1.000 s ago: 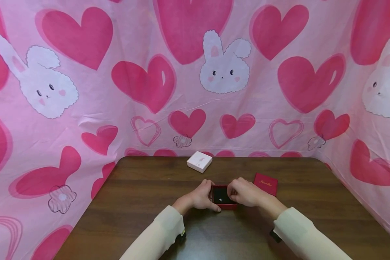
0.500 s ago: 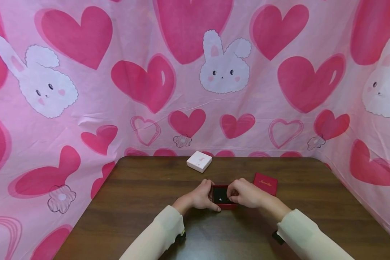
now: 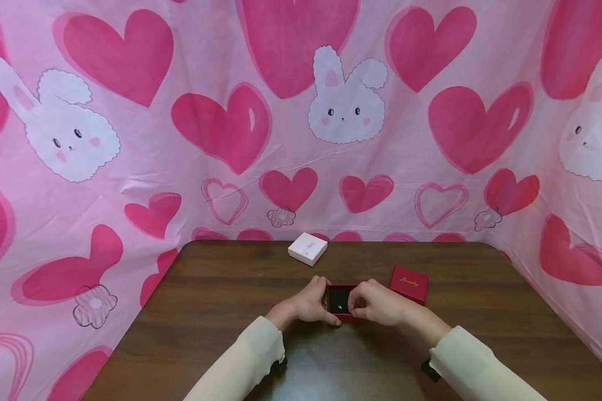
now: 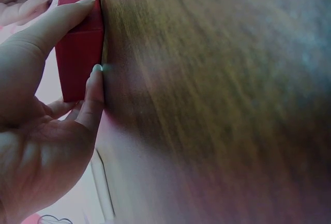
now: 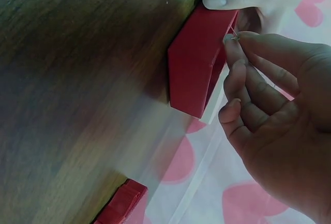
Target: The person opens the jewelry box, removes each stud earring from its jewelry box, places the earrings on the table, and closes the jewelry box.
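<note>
The left hand curls its fingers round a red jewelry box; right of them, a silvery trinket sits on its black insert. The right hand pinches a tiny metallic piece, seemingly to seat or free it; next calls for a gentle push or pull.

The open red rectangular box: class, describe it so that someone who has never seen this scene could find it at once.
On the dark wood-grained table, find the person's bare left hand, which grips the open red rectangular box. Unlike the white square box farther back and the red square piece with gold lettering to the right, it shows a black inside.
</note>
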The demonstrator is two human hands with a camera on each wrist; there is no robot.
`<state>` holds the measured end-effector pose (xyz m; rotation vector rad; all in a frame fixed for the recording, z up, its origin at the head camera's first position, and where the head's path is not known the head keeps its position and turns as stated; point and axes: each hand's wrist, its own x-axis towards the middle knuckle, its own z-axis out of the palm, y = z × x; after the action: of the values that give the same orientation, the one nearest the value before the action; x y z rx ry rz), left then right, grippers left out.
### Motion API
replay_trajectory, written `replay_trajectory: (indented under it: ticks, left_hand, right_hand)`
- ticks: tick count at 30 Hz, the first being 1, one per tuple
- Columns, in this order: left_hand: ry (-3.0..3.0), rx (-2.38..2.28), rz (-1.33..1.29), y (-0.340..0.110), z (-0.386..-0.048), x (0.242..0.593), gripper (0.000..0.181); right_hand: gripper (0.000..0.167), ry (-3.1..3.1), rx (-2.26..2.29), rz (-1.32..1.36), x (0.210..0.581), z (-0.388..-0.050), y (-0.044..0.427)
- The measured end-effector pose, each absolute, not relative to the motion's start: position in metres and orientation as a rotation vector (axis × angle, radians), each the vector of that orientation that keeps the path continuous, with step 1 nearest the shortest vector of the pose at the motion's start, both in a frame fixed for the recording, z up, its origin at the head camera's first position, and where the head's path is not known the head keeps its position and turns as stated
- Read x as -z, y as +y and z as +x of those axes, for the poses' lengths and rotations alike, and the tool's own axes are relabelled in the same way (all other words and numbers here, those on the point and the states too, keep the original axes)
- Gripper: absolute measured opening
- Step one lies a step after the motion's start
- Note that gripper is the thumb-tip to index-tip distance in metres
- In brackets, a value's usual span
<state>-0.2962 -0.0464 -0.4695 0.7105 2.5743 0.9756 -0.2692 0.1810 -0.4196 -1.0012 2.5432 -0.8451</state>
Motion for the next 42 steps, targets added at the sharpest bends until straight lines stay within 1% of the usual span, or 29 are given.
replay_trajectory:
  ticks: [12,22,42]
  left_hand:
    - [2.58,-0.965,0.699,-0.046,-0.295,0.468,0.075]
    - [2.606,-0.973,0.744,-0.046,-0.294,0.471,0.075]
    - [2.611,-0.989,0.755,-0.046,-0.294,0.47,0.073]
  right_hand:
    - [0.008,2.544,0.855,-1.067,0.424,-0.263,0.18]
    - [0.008,2.498,0.831,-1.164,0.429,-0.255,0.177]
    - [0.011,2.418,0.831,-1.191,0.444,-0.244,0.173]
